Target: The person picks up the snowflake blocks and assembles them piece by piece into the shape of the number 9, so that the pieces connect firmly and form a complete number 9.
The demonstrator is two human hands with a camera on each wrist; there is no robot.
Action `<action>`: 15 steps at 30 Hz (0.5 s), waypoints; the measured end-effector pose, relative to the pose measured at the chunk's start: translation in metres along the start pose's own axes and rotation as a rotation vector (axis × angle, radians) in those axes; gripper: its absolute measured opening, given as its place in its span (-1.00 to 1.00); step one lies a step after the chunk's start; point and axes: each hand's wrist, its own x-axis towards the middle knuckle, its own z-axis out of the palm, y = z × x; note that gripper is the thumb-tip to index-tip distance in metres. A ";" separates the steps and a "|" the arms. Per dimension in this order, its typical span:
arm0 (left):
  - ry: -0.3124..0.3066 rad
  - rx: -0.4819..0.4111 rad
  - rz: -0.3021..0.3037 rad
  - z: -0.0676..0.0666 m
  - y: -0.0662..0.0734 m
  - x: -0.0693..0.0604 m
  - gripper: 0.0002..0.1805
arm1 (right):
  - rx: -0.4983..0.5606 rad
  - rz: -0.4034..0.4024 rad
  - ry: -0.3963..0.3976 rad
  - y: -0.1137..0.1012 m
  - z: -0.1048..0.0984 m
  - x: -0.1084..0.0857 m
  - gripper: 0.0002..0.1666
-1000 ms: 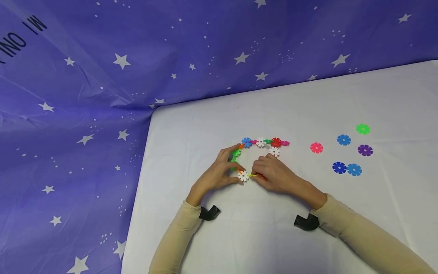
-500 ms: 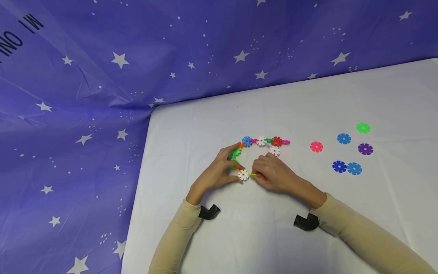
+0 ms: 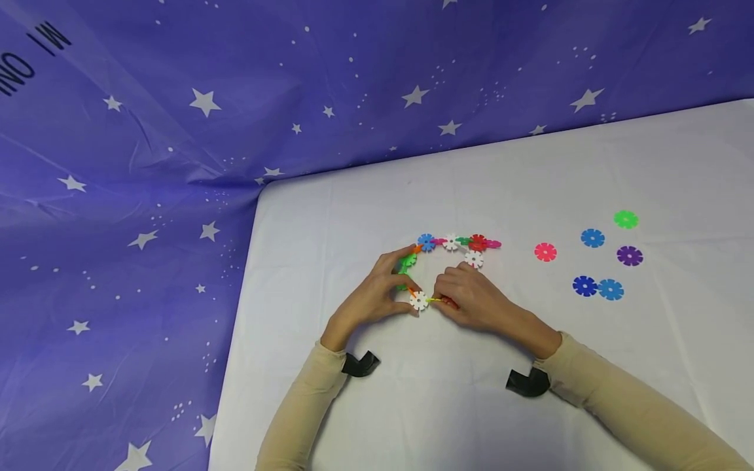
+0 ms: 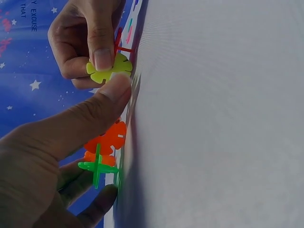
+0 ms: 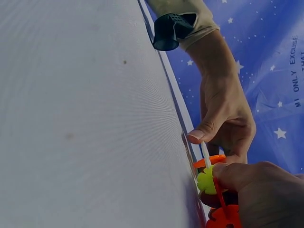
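Observation:
Slotted plastic snowflake discs are joined in a curved chain on the table. My left hand [image 3: 374, 294] pinches a white disc [image 3: 419, 301] at the chain's near end, its other fingers spread beside green discs [image 3: 409, 260]. A yellow disc [image 4: 122, 64] is slotted edge-on to the white one. My right hand [image 3: 471, 297] pinches that yellow disc between thumb and curled fingers. Red pieces [image 5: 228, 216] join its other side, partly hidden by the hand. In the left wrist view, an orange disc [image 4: 111, 137] and a green disc [image 4: 97, 166] lie by the left fingers.
The chain's far side has a blue disc [image 3: 427, 243], a red disc [image 3: 478, 243] and a white disc [image 3: 474, 260]. Several loose discs lie to the right, among them a pink disc [image 3: 545, 252] and a purple disc [image 3: 630, 256]. A star-patterned curtain [image 3: 353, 85] borders the white table [image 3: 412, 405].

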 end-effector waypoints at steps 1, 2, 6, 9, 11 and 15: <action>0.000 -0.001 0.000 0.000 0.000 0.000 -0.62 | -0.002 -0.001 0.003 0.000 0.000 0.000 -0.76; 0.001 -0.003 0.000 0.000 -0.001 0.000 -0.62 | -0.002 -0.001 0.006 0.000 0.000 0.000 -0.76; 0.000 -0.010 -0.001 0.000 -0.001 0.001 -0.62 | -0.001 -0.003 0.005 -0.001 -0.001 0.001 -0.77; -0.002 -0.007 0.000 0.000 -0.001 0.001 -0.61 | 0.001 -0.003 -0.006 -0.002 -0.003 0.002 -0.79; -0.004 -0.005 -0.001 0.000 -0.002 0.001 -0.60 | 0.015 0.006 -0.019 -0.002 -0.005 0.001 -0.81; -0.012 -0.004 -0.007 0.000 -0.003 0.000 -0.60 | 0.070 0.024 -0.029 0.001 -0.009 -0.001 -0.80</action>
